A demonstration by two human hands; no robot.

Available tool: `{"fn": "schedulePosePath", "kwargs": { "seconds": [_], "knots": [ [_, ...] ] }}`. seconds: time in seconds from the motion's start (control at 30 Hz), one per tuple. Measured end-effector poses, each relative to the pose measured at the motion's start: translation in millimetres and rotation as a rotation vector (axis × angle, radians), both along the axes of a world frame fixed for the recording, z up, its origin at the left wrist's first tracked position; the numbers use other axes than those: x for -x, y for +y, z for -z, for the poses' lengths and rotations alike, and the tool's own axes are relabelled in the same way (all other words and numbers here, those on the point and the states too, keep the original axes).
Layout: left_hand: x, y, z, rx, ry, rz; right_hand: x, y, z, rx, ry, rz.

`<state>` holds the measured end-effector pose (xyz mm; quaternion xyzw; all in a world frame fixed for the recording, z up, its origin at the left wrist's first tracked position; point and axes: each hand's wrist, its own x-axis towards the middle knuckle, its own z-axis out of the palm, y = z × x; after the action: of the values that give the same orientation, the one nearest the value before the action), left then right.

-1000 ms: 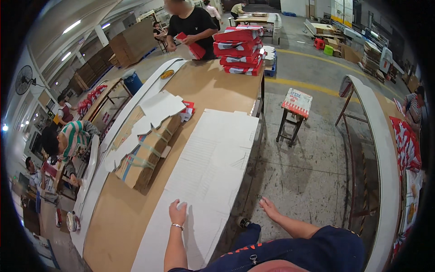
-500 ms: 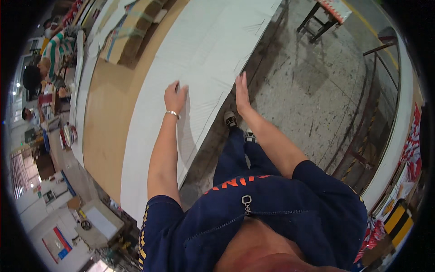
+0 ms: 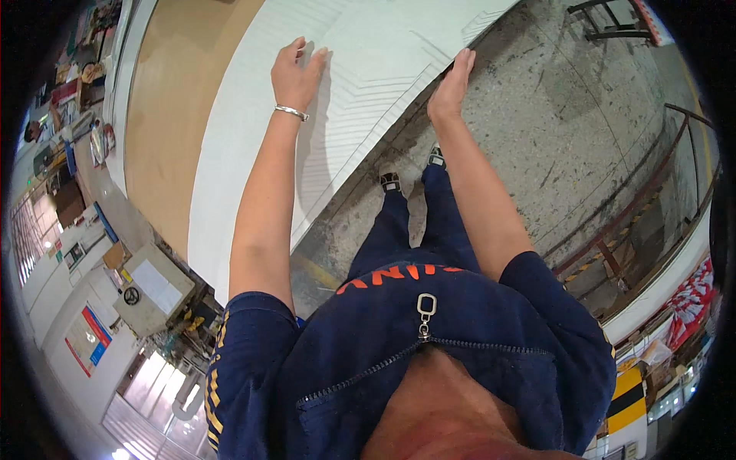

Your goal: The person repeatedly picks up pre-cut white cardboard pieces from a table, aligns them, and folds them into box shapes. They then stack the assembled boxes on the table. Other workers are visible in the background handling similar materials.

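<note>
Grey concrete floor (image 3: 537,115), stained and scuffed, fills the right half of the view, with a long brown worktop (image 3: 165,100) running up the left. On the worktop lies one large white cardboard sheet (image 3: 245,153), flat and pale, scored with thin parallel crease lines and a chevron-like pattern near its middle. Its right edge hangs over the worktop's side, above the floor.

Two hands reach forward to it. The left hand (image 3: 294,70) lies palm down on top of the sheet, fingers spread open and flat, gripping nothing; one silver bracelet (image 3: 292,113) circles that wrist. The right hand (image 3: 451,83) is at the overhanging edge, fingers straight and together, pressed against the rim of the sheet rather than curled around it.

Below the hands are the person's own two dark shoes (image 3: 410,170) on the floor and a navy top with orange lettering. Nothing lies between the hands and the sheet.

Around this: one stool (image 3: 613,19) with dark metal legs at the top right, a dark metal rail (image 3: 652,199) curving down the right side, red and white printed cartons (image 3: 690,299) at the far right edge, and one grey machine cabinet (image 3: 153,287) at the lower left. Other people sit small and far off at the upper left edge.
</note>
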<state>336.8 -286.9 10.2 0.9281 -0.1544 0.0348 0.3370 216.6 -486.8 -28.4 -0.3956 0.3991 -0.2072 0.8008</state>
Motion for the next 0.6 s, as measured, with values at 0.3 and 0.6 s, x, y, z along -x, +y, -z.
{"fn": "schedulePosePath", "kwargs": {
  "seconds": [0.3,0.6],
  "knots": [
    [30,45,-4,-0.078,0.091,-0.046,3,42,18,-0.062,-0.171,0.043],
    [57,126,-7,-0.140,0.116,0.005,33,127,-3,-0.120,0.119,0.088]
  ]
}}
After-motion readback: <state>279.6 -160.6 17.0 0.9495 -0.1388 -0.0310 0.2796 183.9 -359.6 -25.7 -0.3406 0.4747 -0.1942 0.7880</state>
